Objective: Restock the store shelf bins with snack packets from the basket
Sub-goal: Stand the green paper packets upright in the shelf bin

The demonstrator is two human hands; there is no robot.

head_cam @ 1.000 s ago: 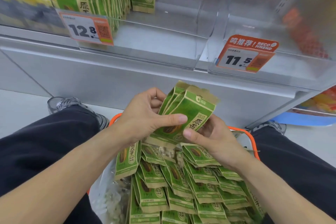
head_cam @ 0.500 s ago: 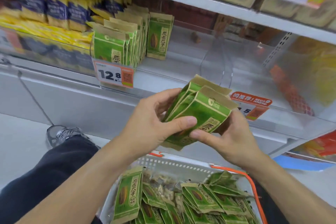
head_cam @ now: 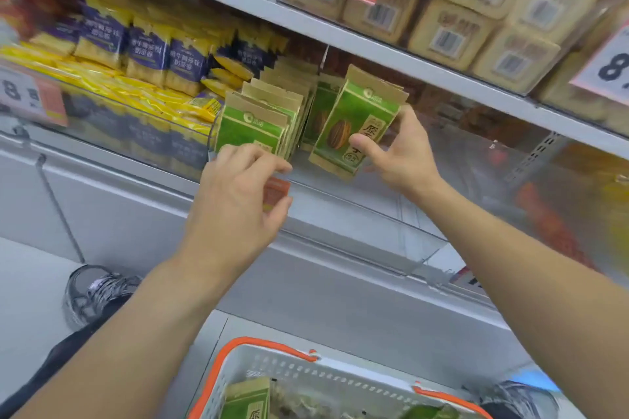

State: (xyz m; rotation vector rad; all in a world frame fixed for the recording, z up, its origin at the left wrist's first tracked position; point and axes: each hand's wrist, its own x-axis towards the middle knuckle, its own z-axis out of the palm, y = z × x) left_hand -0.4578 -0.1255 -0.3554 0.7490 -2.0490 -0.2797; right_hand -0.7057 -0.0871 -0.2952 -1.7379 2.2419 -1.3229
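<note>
The right hand (head_cam: 405,160) is holding a small stack of green seed packets (head_cam: 354,126) upright at the clear shelf bin (head_cam: 367,241), thumb pressing across the front face and the fingers wrapping behind, so the stack is clamped between them. The packets' long axis is running nearly vertical, tipping a little to the right at the top, and the bottom edge is hanging just over the bin's front lip. Here is the relation that counts: the row of matching packets already standing in the bin (head_cam: 258,122) is sitting just to the left of the held stack, with a narrow gap between the two, so the stack looks set to go down and leftward to close up against that row. The left hand (head_cam: 238,194) is nearer to the row, hovering at its front corner, fingertips together and seeming to touch or steady the front packet's lower edge; whether it is actually pinching anything is hard to tell. Both forearms are reaching up and forward, wrists bending slightly inward toward each other. Down below, the orange-rimmed basket (head_cam: 265,350) is waiting on the floor with more green packets in it, so plenty of restocking appears to be left.
</note>
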